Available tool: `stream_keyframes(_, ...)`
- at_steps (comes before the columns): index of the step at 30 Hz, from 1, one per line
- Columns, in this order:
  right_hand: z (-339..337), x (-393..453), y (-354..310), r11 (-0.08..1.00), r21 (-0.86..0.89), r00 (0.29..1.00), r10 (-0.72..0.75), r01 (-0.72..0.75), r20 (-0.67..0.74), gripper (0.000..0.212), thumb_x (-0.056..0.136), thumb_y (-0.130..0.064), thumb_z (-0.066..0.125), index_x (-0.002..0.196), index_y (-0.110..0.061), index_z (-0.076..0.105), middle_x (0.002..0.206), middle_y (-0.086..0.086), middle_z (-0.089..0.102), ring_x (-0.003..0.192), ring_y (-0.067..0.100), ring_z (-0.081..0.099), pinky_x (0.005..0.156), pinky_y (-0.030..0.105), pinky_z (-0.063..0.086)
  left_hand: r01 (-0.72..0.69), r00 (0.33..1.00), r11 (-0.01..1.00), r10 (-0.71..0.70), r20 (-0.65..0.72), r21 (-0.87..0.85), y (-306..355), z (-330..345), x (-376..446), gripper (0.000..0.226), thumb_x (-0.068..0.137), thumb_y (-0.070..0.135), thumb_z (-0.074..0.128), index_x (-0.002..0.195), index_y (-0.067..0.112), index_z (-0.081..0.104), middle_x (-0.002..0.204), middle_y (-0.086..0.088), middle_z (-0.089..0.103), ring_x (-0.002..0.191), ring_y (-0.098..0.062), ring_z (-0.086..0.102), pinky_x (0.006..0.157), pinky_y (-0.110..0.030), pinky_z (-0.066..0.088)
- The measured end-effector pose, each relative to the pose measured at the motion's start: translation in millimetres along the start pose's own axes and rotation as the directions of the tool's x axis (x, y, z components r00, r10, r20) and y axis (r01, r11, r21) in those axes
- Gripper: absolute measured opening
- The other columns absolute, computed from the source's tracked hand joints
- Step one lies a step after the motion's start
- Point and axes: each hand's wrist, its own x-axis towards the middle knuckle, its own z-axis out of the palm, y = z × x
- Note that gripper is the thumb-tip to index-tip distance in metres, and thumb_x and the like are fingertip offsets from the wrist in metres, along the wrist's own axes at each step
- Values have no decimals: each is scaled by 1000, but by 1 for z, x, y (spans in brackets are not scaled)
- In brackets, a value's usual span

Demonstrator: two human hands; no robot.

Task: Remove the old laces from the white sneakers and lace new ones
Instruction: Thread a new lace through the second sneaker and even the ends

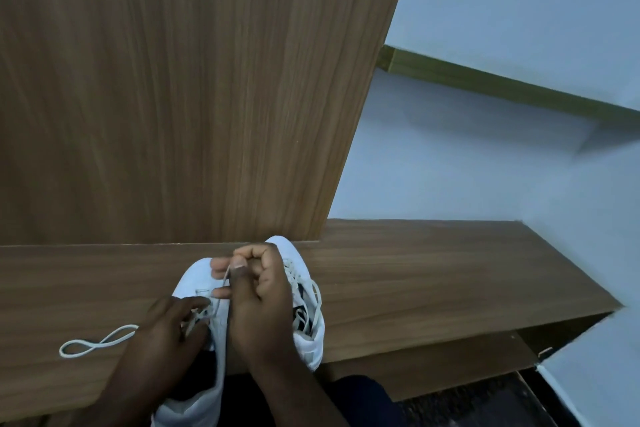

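Two white sneakers stand side by side on a wooden shelf (pixel 433 263), toes pointing away from me. My left hand (pixel 166 333) rests on the left sneaker (pixel 194 279) with its fingers curled at the eyelets. My right hand (pixel 259 291) pinches a thin white lace (pixel 225 279) between thumb and forefinger and holds it taut above that shoe's tongue. The right sneaker (pixel 308 333) is partly hidden behind my right hand; its cream laces lie loose across its open top. Another white lace (pixel 97 343) lies looped on the shelf to the left.
A tall wooden panel (pixel 190 80) rises directly behind the shelf. A pale blue wall (pixel 502 166) stands to the right, with a green ledge (pixel 502 83) across it. A lower wooden shelf (pixel 450 364) and dark floor (pixel 485 406) sit below right.
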Motion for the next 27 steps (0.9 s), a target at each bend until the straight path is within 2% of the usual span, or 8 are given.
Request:
stream_keyframes(3, 5, -5, -12, 999, 39, 1000, -22, 22, 13, 13, 101, -21, 48, 96, -29, 57, 95, 0, 75, 84, 14, 72, 82, 51, 58, -61, 998, 996, 61, -1, -62, 5, -4, 0, 41, 74, 45, 45, 101, 32, 73, 80, 12, 61, 78, -9, 54, 70, -27, 42)
stream_keyframes(6, 5, -3, -30, 981, 181, 997, -77, 76, -2, 8, 102, -19, 49, 101, -16, 57, 94, 6, 74, 86, 18, 73, 84, 50, 59, -55, 998, 990, 55, -7, -129, 16, -14, 2, 24, 74, 48, 47, 89, 54, 66, 77, 16, 62, 83, -4, 56, 73, -8, 37)
stream_keyframes(9, 3, 2, -50, 945, 303, 991, -130, 125, -4, 7, 103, -16, 50, 102, -15, 57, 94, 11, 74, 86, 23, 73, 81, 42, 59, -51, 998, 992, 55, 34, -115, 19, -15, 5, 21, 75, 48, 51, 82, 65, 62, 75, 21, 63, 80, 2, 55, 73, -8, 36)
stream_keyframes(12, -4, 9, -55, 931, 333, 989, -144, 147, -34, 7, 103, -9, 49, 103, -11, 56, 85, 11, 72, 78, 20, 70, 73, 32, 57, -42, 999, 993, 39, -26, -113, 26, -14, 10, 16, 81, 42, 56, 75, 54, 63, 78, 19, 67, 79, -1, 59, 72, -10, 38)
stream_keyframes(16, -16, 19, -17, 994, 106, 998, -36, 41, -50, 13, 102, -15, 53, 109, -21, 62, 77, 0, 67, 70, 7, 63, 69, 26, 52, 56, 991, 922, -97, -89, -384, 43, -28, 21, 16, 91, 24, 66, 81, 34, 72, 80, 10, 74, 82, -4, 69, 77, -26, 53)
stream_keyframes(18, -18, 19, 4, 995, -102, 1000, -2, 4, 22, 17, 99, -21, 57, 111, -28, 67, 82, -9, 70, 76, 3, 65, 76, 27, 52, 56, 984, 846, -138, -117, -530, 64, -42, 25, 16, 92, 16, 67, 86, 27, 75, 83, 8, 76, 79, -2, 69, 75, -21, 53)
stream_keyframes(21, -11, 13, 23, 966, -257, 990, 66, -32, 122, 18, 96, -18, 63, 105, -31, 72, 92, -25, 72, 92, -7, 66, 82, 14, 49, 55, 984, 749, -152, -90, -660, 86, -58, 32, 10, 92, 14, 68, 93, 20, 76, 87, 2, 75, 80, -8, 69, 74, -21, 54)
stream_keyframes(27, 1, 27, 24, 933, -359, 987, 82, -26, 141, 9, 94, -22, 64, 93, -20, 72, 82, -13, 69, 77, -3, 61, 70, 13, 41, 33, 996, 607, -85, -24, -794, 102, -76, 35, 12, 90, 4, 68, 98, 9, 75, 92, -20, 73, 82, -19, 69, 77, -27, 57)
